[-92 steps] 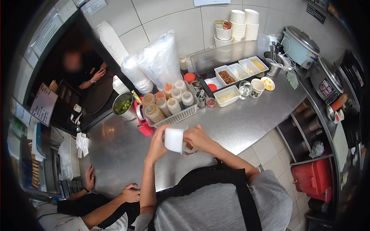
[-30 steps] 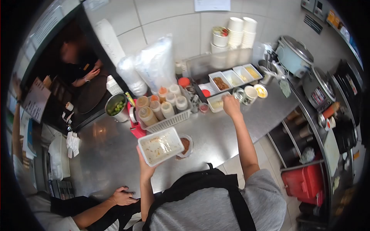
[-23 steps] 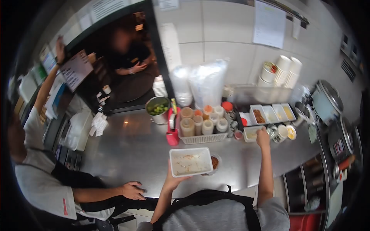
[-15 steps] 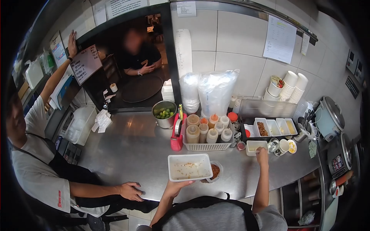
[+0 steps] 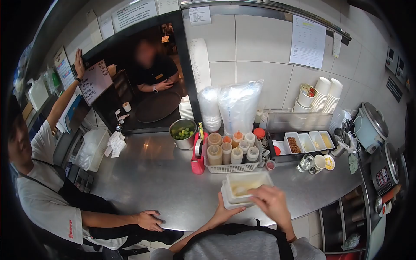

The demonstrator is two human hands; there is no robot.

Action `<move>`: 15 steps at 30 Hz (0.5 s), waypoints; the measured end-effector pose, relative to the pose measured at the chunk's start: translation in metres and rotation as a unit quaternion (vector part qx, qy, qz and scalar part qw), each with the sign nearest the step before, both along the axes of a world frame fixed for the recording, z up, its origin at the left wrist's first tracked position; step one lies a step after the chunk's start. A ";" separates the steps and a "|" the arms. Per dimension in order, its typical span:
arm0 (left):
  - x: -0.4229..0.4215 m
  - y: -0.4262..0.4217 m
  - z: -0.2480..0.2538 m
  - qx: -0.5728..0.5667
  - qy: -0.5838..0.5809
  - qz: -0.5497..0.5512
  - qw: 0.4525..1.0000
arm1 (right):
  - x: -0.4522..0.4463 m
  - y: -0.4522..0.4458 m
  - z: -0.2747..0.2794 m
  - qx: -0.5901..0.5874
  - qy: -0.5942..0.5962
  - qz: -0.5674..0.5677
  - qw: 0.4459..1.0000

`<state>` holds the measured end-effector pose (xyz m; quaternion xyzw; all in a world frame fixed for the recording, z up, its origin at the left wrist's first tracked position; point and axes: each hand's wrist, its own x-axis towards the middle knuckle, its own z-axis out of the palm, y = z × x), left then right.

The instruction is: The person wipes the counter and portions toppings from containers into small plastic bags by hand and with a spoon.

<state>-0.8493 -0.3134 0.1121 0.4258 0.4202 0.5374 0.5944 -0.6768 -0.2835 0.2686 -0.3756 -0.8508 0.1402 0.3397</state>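
My left hand (image 5: 225,211) grips a white plastic tub (image 5: 225,194) from below at its near left side, over the counter's front edge. A smaller translucent rectangular container (image 5: 236,178), with pale yellowish residue inside, sits on top of or inside that tub. My right hand (image 5: 272,203) is closed in a pinch at the near right rim of the smaller container. The exact contact of its fingertips is partly hidden. The small bag of brown food is hidden behind the containers.
A basket of squeeze bottles (image 5: 234,168) stands behind my hands, beside a pink tape dispenser (image 5: 197,162) and a pot of limes (image 5: 182,134). A topping tray (image 5: 299,143) and cups (image 5: 319,161) are right. A co-worker's hand (image 5: 149,220) rests on the counter's left edge.
My right hand has brought the smaller container from the back right of the counter to the tub. My left hand has moved right with the tub.
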 end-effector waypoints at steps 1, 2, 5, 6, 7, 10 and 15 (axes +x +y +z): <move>-0.002 0.003 -0.002 -0.025 -0.034 -0.019 0.999 | -0.009 -0.003 -0.007 -0.001 0.001 0.020 1.000; -0.008 0.002 -0.003 -0.054 -0.072 -0.079 0.993 | -0.014 -0.004 -0.011 -0.001 0.001 0.040 0.999; -0.019 -0.005 0.006 -0.105 -0.057 -0.115 0.986 | -0.015 -0.004 -0.006 -0.020 0.014 0.098 0.995; -0.022 -0.009 0.006 -0.120 -0.060 -0.126 0.983 | -0.012 -0.004 -0.005 -0.066 -0.004 0.117 0.991; -0.023 -0.010 0.007 -0.123 -0.058 -0.132 0.982 | -0.009 -0.002 0.002 -0.070 -0.012 0.125 0.990; -0.020 -0.009 0.007 -0.097 -0.039 -0.128 0.986 | -0.004 0.003 0.021 -0.037 -0.079 0.122 0.989; -0.006 -0.006 0.008 -0.003 0.028 -0.092 0.995 | 0.007 0.009 0.003 -0.033 -0.191 0.143 0.971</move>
